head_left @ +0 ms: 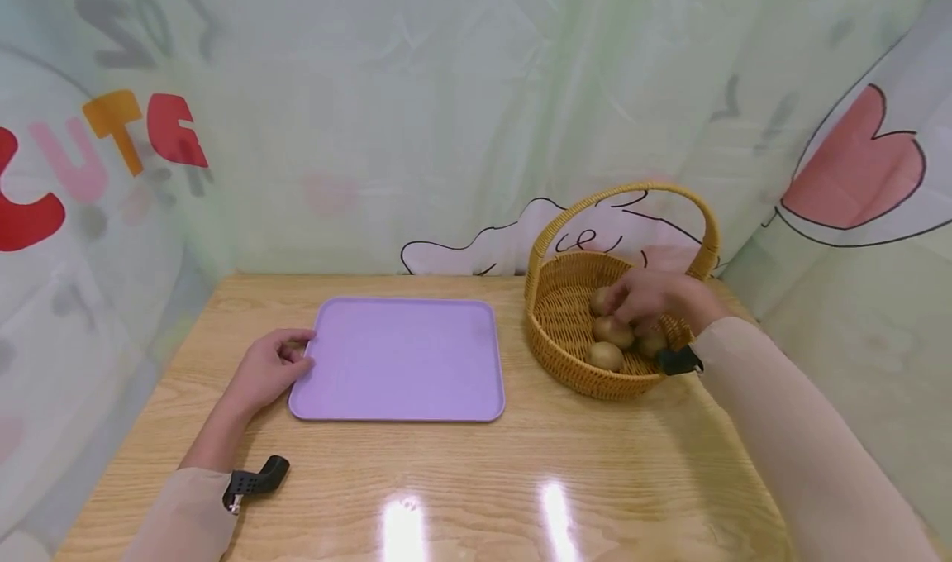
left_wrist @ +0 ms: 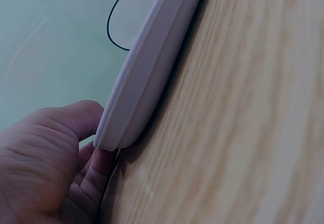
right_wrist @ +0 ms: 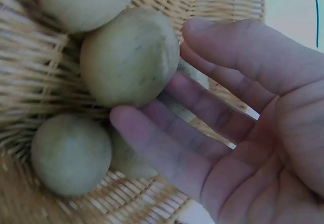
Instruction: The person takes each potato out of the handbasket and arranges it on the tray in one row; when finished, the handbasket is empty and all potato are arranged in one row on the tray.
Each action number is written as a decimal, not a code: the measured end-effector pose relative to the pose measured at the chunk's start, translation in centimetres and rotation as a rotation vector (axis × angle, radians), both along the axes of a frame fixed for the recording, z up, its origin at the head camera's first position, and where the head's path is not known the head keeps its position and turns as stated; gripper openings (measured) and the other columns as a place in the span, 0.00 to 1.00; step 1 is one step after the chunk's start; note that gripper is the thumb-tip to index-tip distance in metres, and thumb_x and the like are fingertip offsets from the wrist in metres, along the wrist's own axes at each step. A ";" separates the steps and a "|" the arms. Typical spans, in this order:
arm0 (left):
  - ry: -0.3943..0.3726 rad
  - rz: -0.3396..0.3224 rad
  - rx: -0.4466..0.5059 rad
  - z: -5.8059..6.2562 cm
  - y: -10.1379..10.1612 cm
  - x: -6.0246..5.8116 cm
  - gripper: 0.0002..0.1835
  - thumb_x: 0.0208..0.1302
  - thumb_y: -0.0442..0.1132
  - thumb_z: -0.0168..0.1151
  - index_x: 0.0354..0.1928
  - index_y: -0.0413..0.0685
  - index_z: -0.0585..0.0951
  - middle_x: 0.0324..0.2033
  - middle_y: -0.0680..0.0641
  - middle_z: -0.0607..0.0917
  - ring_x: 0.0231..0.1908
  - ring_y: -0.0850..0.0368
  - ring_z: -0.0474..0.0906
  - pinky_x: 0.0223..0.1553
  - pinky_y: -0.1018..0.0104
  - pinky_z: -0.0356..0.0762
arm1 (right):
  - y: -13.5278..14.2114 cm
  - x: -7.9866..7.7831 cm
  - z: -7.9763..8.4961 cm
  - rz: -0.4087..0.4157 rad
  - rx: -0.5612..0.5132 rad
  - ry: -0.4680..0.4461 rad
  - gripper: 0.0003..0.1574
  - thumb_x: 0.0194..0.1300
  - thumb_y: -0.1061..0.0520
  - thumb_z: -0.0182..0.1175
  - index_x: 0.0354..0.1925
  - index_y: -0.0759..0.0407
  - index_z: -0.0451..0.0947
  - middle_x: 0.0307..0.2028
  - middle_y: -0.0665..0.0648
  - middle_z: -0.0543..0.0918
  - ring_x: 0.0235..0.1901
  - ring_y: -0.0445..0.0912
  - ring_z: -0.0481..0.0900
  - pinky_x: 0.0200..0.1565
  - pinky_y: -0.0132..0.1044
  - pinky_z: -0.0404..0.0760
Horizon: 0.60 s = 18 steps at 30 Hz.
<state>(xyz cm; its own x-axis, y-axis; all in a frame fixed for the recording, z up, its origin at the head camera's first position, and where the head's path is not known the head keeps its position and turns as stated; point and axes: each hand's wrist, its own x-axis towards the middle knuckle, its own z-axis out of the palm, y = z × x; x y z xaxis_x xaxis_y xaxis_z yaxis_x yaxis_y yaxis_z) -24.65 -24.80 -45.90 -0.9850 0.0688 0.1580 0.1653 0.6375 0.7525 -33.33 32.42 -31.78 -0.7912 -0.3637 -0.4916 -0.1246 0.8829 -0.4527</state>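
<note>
A purple tray point(head_left: 397, 359) lies flat on the table. My left hand point(head_left: 269, 369) holds its left rim, thumb point(left_wrist: 86, 117) against the upper edge and fingers underneath. Inside a wicker basket point(head_left: 568, 364) with a tall handle sit several round, greenish-tan fruits whose exact kind I cannot tell. My right hand point(head_left: 650, 297) reaches in from the right, over them. In the right wrist view, its spread fingers point(right_wrist: 167, 148) meet the lower side of one fruit point(right_wrist: 129, 57), while the thumb point(right_wrist: 223, 41) stands just beside it. Another fruit point(right_wrist: 71, 155) lies below that one.
The wooden table point(head_left: 446, 471) carries the tray at left and the basket at right. Behind and on both sides hangs a printed curtain point(head_left: 372, 132). The basket's arched handle point(head_left: 625, 190) rises behind my right hand.
</note>
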 end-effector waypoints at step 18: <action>0.015 0.009 -0.002 -0.2 0.0 0.1 0.21 0.61 0.32 0.65 0.57 0.39 0.78 0.31 0.44 0.78 0.30 0.52 0.72 0.28 0.67 0.72 | -0.8 -0.5 -2.0 -0.012 -0.144 -0.113 0.35 0.51 0.70 0.64 0.60 0.65 0.75 0.63 0.63 0.63 0.46 0.52 0.68 0.43 0.48 0.80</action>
<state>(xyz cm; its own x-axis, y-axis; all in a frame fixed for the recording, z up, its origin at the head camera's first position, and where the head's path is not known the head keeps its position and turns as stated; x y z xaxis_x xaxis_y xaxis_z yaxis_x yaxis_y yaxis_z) -24.55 -24.79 -46.14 -0.9832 0.0606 0.1722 0.1706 0.6406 0.7487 -33.84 31.57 -33.77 -0.7385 -0.4276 -0.5214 -0.0555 0.8092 -0.5850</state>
